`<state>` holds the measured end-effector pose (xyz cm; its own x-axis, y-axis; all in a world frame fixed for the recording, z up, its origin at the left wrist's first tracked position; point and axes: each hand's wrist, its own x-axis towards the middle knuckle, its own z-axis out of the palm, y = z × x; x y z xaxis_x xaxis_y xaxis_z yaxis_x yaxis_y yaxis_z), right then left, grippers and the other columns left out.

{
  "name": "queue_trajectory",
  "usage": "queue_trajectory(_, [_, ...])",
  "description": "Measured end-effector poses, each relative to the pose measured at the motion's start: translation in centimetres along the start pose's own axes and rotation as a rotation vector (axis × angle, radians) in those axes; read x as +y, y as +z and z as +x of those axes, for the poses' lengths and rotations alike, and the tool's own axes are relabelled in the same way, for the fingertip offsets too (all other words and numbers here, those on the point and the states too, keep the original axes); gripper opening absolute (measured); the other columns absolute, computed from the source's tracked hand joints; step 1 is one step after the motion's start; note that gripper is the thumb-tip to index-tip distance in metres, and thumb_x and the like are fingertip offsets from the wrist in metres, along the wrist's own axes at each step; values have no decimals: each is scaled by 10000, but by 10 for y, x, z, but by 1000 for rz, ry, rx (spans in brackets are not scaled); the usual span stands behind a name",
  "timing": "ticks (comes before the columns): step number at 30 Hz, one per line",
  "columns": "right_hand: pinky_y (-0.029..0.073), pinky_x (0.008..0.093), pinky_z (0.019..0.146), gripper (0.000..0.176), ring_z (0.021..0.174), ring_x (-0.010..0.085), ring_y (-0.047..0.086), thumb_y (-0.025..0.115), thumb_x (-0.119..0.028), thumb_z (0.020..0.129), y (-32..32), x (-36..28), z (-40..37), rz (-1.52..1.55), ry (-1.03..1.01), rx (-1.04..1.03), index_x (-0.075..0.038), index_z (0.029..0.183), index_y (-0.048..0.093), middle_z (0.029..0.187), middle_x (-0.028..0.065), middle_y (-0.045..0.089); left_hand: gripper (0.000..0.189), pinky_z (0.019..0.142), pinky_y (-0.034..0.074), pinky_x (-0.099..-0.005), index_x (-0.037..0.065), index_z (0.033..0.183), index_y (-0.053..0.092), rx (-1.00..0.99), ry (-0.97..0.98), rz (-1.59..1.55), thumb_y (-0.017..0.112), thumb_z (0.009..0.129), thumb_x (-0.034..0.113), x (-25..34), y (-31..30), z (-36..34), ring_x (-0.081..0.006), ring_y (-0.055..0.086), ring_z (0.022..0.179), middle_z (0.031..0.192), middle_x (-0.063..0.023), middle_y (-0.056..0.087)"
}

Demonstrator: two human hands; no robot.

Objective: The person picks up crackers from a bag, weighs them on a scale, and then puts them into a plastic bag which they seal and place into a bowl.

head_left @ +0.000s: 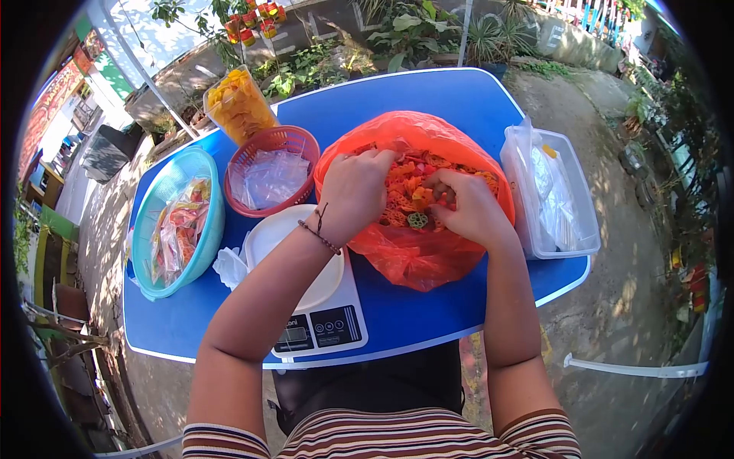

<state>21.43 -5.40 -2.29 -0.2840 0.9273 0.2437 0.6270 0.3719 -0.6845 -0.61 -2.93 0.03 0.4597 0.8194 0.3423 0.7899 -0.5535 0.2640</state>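
Observation:
A large red-orange plastic bag (pixel 417 264) lies open on the table, filled with orange, lacy snack pieces (pixel 401 187) and a few green ones (pixel 417 220). My left hand (pixel 355 187), with a bead bracelet at the wrist, reaches over the bag's left side; its curled fingertips are hidden among the bag and the pieces. On the right side of the bag, my right hand (pixel 474 206) dips in with bent fingers and thumb around some orange pieces. Under my left forearm stands a white kitchen scale (pixel 355 294) with a white round plate (pixel 325 283) on it.
Left of the scale is a turquoise basket (pixel 141 252) with filled packets. A red basket (pixel 233 172) holds clear plastic bags, beside a clear tub of yellow chips (pixel 241 103). At the right edge stands a clear bin (pixel 577 206) with plastic bags. Crumpled white plastic (pixel 229 268) lies near the scale.

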Motion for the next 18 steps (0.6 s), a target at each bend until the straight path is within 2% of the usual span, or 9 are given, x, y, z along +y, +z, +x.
queue_trajectory(1, [524, 333, 722, 233, 787, 196, 664, 703, 12, 797, 2, 0, 0, 43, -38, 33, 3, 1029, 685, 886, 113, 705, 250, 873, 480, -427, 16, 1086, 636, 21, -27, -138, 567, 846, 28, -1, 1, -1, -354, 645, 943, 971, -179, 661])
queue_trajectory(4, [533, 345, 744, 237, 810, 226, 677, 656, 38, 816, 0, -2, 3, 71, -69, 166, 7, 1048, 687, 918, 132, 709, 210, 838, 501, -393, -36, 1046, 577, -18, -33, -393, 507, 851, -4, -7, 4, 3, -339, 623, 930, 982, -206, 615])
queue_trajectory(7, [547, 382, 789, 241, 864, 313, 689, 605, 31, 834, -3, 0, 5, 47, -79, 183, 5, 1057, 692, 954, 170, 687, 175, 857, 483, -469, -55, 1003, 549, -111, -138, -579, 529, 871, 59, -3, 2, 5, -410, 609, 979, 978, -260, 591])
queue_trajectory(8, [552, 397, 807, 244, 888, 351, 693, 587, 23, 839, -3, 2, 5, 37, -85, 167, 3, 1058, 694, 967, 185, 676, 172, 854, 484, -467, -57, 991, 542, -127, -139, -572, 541, 869, 64, -1, 1, 5, -405, 609, 971, 972, -257, 593])
queue_trajectory(10, [546, 421, 791, 214, 869, 361, 688, 591, 19, 844, 15, 9, 4, -109, -202, 216, -1, 1029, 695, 967, 193, 652, 174, 847, 486, -462, -60, 969, 528, -159, -141, -559, 566, 864, 74, 3, 1, 5, -395, 611, 955, 960, -251, 597])
queue_trajectory(11, [543, 432, 782, 199, 860, 366, 685, 592, 18, 846, 22, 11, 4, -182, -260, 241, -3, 1015, 696, 967, 197, 640, 166, 846, 494, -426, -52, 976, 520, -167, -151, -562, 567, 860, 57, 5, -1, 5, -340, 609, 941, 968, -220, 604])
queue_trajectory(13, [538, 453, 786, 175, 894, 368, 682, 616, -14, 861, 21, 1, 3, -197, -167, 157, -8, 1018, 693, 999, 195, 634, 164, 844, 510, -354, -37, 991, 504, -183, -169, -569, 569, 852, 23, 10, -2, 5, -229, 607, 912, 986, -159, 617])
queue_trajectory(16, [537, 466, 810, 180, 962, 362, 673, 654, -65, 885, 19, -2, 5, -93, -82, 146, -22, 1056, 688, 1081, 195, 624, 203, 879, 521, -344, -32, 1003, 502, -18, -24, -509, 606, 835, 16, 4, 9, 2, -225, 634, 963, 1023, -156, 643])
queue_trajectory(18, [538, 467, 821, 191, 988, 358, 669, 666, -83, 893, 19, -2, 9, -38, -66, 160, -28, 1074, 686, 1115, 196, 621, 212, 902, 519, -351, -32, 1019, 506, -6, -73, -625, 613, 854, 49, 5, 8, -1, -247, 650, 1021, 1050, -155, 652])
